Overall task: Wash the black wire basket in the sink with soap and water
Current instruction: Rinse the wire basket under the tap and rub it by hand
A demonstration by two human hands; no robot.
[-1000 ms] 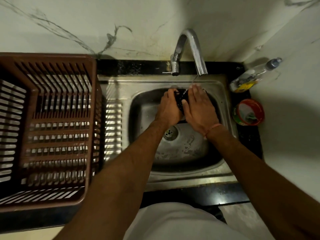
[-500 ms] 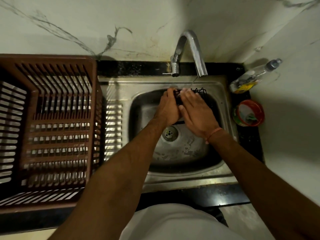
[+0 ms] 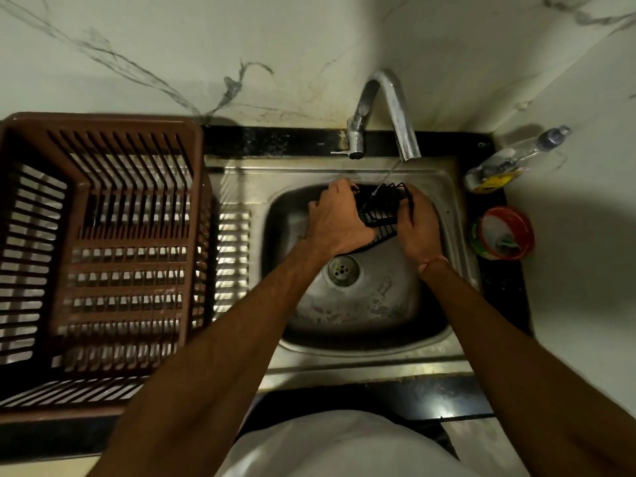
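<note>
A small black wire basket (image 3: pixel 380 210) is held over the steel sink (image 3: pixel 344 352), near its back wall. My left hand (image 3: pixel 335 222) grips its left side with curled fingers. My right hand (image 3: pixel 418 225) grips its right side, fingers wrapped over the rim. A thin stream of water from the chrome tap (image 3: pixel 395 108) falls onto the basket's top. The basket's lower part shows between my two hands; its sides are hidden under my fingers.
A big brown slatted plastic crate (image 3: pixel 103 256) fills the draining board on the left. On the black counter at the right lie a clear soap bottle (image 3: pixel 509 163) and a red-rimmed tub (image 3: pixel 504 232). The drain (image 3: pixel 343 270) sits below my left wrist.
My right hand has moved from over the basket to its right side, uncovering the basket. Both hands now hold it apart under the stream.
</note>
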